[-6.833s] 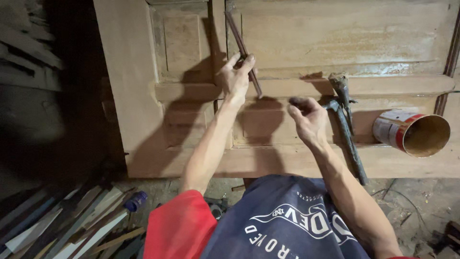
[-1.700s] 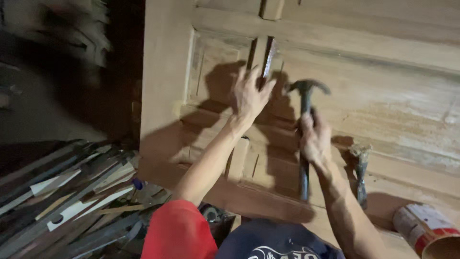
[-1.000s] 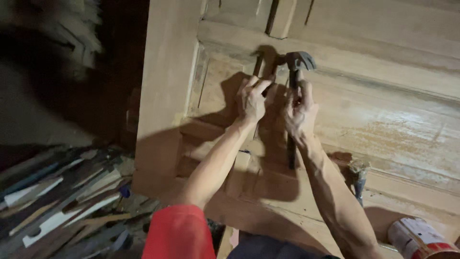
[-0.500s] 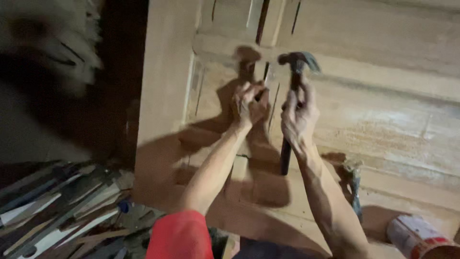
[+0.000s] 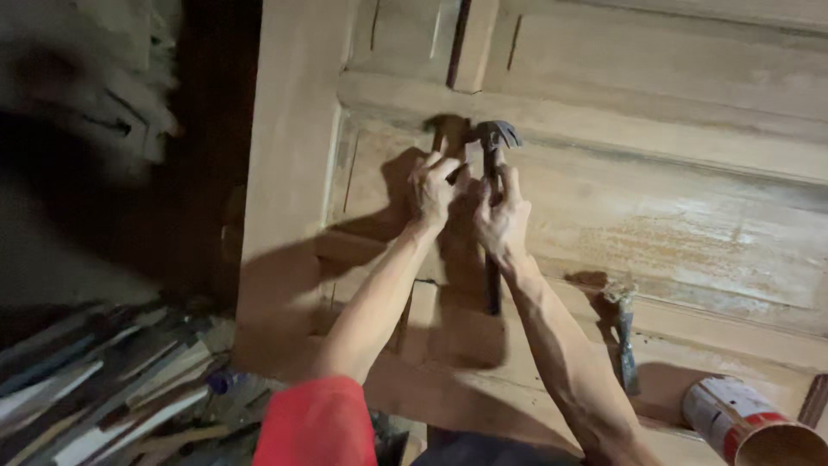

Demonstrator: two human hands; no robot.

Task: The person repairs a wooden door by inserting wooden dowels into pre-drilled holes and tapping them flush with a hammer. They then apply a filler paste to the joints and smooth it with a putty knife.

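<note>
Head view, looking down on a wooden door point(image 5: 655, 216) lying flat, panelled, pale unfinished wood.

L hand point(image 5: 434, 185): fingers pinched together on a thin dark metal rod point(image 5: 438, 142), prob. a punch or chisel; exact kind can't tell. Tip sits at the panel edge just below the cross rail. Rod's long axis runs approx 12–6 o'clock, only a short length visible above the fingers.

R hand point(image 5: 500, 220): fist closed round the handle of a claw hammer point(image 5: 493, 138), choked up high near the head. Handle long axis also 12–6, butt end showing below the hand at 6 o'clock. Hammer head lies at approx 1 o'clock from L hand, just beside the rod top; touching or a hair apart, can't tell.

Key relation: rod top is at 9 o'clock from hammer head, v. close. Both hands nearly side by side, R hand nearer the hammer face, L hand nearer the rod.

Around: second tool w/ dark handle point(image 5: 624, 336) lying on the door at 4 o'clock from R hand, well apart. Open tin can point(image 5: 749, 423), red band, on its side at 5 o'clock, far corner. Pile of wood strips point(image 5: 103, 388) on floor at 8 o'clock. Red sleeve point(image 5: 317, 423) at bottom edge.
</note>
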